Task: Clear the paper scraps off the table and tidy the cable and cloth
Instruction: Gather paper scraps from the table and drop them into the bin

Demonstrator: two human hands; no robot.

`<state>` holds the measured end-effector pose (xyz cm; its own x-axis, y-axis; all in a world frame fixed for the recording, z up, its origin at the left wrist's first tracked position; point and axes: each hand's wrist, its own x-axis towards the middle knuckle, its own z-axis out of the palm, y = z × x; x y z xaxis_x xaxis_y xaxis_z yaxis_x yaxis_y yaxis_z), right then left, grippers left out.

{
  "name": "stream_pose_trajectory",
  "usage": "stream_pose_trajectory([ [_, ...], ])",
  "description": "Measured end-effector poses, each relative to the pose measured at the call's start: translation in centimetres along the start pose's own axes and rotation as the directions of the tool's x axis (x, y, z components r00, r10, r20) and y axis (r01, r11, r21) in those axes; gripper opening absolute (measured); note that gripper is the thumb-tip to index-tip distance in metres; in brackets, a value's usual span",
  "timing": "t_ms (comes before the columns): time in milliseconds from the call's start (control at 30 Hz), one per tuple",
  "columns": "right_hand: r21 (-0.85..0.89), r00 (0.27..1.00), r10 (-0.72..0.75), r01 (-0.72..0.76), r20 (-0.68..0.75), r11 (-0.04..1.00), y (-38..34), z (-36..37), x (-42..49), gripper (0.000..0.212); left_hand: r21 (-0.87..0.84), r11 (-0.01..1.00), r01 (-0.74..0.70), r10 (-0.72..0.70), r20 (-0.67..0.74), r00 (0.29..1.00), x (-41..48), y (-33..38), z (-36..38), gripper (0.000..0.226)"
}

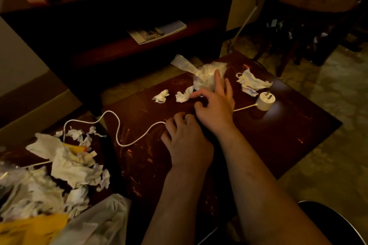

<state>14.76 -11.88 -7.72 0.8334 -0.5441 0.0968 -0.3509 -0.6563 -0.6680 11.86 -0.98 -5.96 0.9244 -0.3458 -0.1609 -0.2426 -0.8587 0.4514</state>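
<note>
Curled fingers of the left hand (186, 143) close over the thin white cable (118, 129), a short length of which shows between the fingertips; this hand grasps the cable. The right hand (215, 107), just beyond it at 1 o'clock, has two fingers straight and the others bent. Whether it grips anything cannot be told, since its underside is hidden. Both hands lie over the scratched dark red-brown wooden table (278, 145).

From the left hand the cable snakes toward 9 o'clock, leaves the table edge and runs into the heap of crumpled white paper scraps (69, 167) at 8 o'clock. On the other side it emerges from under the right hand and ends at the round white plug adapter (264, 101), at 3 o'clock of that hand.

At 11 o'clock of the right hand lie the smaller white paper wad (161, 97) and the larger white paper wad (182, 97), the latter just beside the thumb. A crumpled clear plastic bag (201, 77) sits at 12 o'clock, behind the straight fingers. The rumpled white sheet (253, 83), cloth or paper, lies at 2 o'clock, just beyond the adapter.
</note>
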Motion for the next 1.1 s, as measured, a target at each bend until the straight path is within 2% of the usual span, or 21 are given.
stream_pose_trajectory([
  [100, -0.023, 0.999, 0.028, -0.027, 0.041, 0.999, 0.1, 0.6, 0.3, 0.027, -0.029, 1.000, 0.012, -0.012, 0.005, 1.000, 0.0, -0.1, -0.1, 0.055],
  [267, -0.032, 0.999, 0.041, -0.042, -0.022, 0.999, 0.6, 0.6, 0.4, 0.058, -0.059, 0.998, 0.006, -0.008, -0.032, 0.999, 0.3, 0.1, 0.0, 0.050],
  [333, -0.029, 0.998, 0.046, -0.048, -0.045, 0.998, 0.6, 0.5, 0.3, 0.062, -0.063, 0.998, 0.010, -0.012, -0.034, 0.999, 0.4, 0.1, 0.0, 0.047],
  [433, 0.098, 0.994, 0.028, -0.017, -0.110, 0.995, 0.7, -0.2, -0.3, 0.057, -0.088, 0.996, 0.004, -0.008, -0.047, 0.999, 0.3, 0.4, 0.0, 0.048],
  [567, 0.201, 0.979, 0.023, 0.019, -0.204, 0.979, 1.0, -2.6, -1.5, 0.044, -0.159, 0.986, -0.056, 0.021, -0.217, 0.976, 0.0, 1.2, -0.3, 0.054],
  [667, 0.254, 0.959, 0.004, 0.071, -0.284, 0.964, 1.7, -5.5, -3.2, 0.028, -0.178, 0.975, -0.136, 0.079, -0.293, 0.953, -0.4, 1.9, -0.4, 0.078],
  [733, 0.313, 0.952, 0.001, 0.100, -0.306, 0.944, 2.4, -7.7, -4.9, 0.021, -0.161, 0.971, -0.176, 0.126, -0.281, 0.951, -0.7, 2.3, -0.4, 0.097],
  [800, 0.361, 0.956, 0.011, 0.100, -0.293, 0.927, 3.4, -10.2, -6.8, 0.017, -0.215, 0.944, -0.252, 0.193, -0.261, 0.946, -0.9, 3.1, 0.0, 0.104],
  [900, 0.370, 0.974, 0.072, 0.012, -0.214, 0.929, 5.5, -13.3, -9.4, 0.021, -0.432, 0.794, -0.429, 0.360, -0.235, 0.903, -1.5, 5.1, 1.1, 0.088],
  [1033, 0.418, 0.965, 0.183, -0.089, -0.190, 0.904, 9.4, -16.8, -12.4, 0.043, -0.420, 0.716, -0.557, 0.539, -0.174, 0.824, -4.0, 9.3, 3.1, 0.049],
  [1100, 0.399, 0.955, 0.225, -0.134, -0.191, 0.907, 11.7, -18.6, -13.9, 0.041, -0.443, 0.679, -0.585, 0.595, -0.135, 0.792, -5.4, 11.4, 4.5, 0.033],
])
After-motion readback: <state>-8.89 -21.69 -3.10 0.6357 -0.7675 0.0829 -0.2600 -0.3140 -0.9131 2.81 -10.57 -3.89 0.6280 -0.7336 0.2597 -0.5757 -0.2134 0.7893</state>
